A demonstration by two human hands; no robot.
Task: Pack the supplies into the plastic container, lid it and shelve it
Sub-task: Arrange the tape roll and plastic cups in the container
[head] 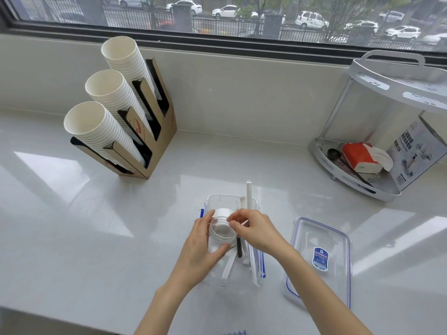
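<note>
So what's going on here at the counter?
A person is packing small supplies into a clear plastic container on the white counter. The left hand holds a small clear cup over it, and the right hand pinches a thin white stick beside the cup. Wrapped straws already stand inside. The lid still lies off to the right.

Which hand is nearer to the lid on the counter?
Right. The right hand is over the container, beside the lid; the left hand is further away, holding the cups.
</note>
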